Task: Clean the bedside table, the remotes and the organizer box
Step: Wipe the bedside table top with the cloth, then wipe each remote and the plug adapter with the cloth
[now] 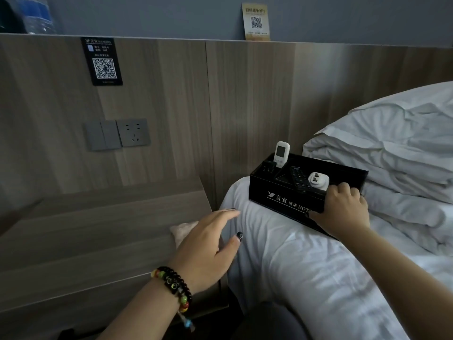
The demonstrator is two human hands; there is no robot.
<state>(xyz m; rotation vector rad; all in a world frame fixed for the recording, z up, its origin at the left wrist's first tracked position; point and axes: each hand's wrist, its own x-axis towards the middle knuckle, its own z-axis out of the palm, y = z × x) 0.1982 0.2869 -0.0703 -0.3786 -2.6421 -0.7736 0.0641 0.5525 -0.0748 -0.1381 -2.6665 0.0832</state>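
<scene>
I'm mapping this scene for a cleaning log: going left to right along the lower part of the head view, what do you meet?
Bedside table → cloth → left hand → organizer box → right hand → folded duvet.

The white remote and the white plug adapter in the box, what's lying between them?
In the head view, a black remote lies flat between the white remote and the plug adapter.
</scene>
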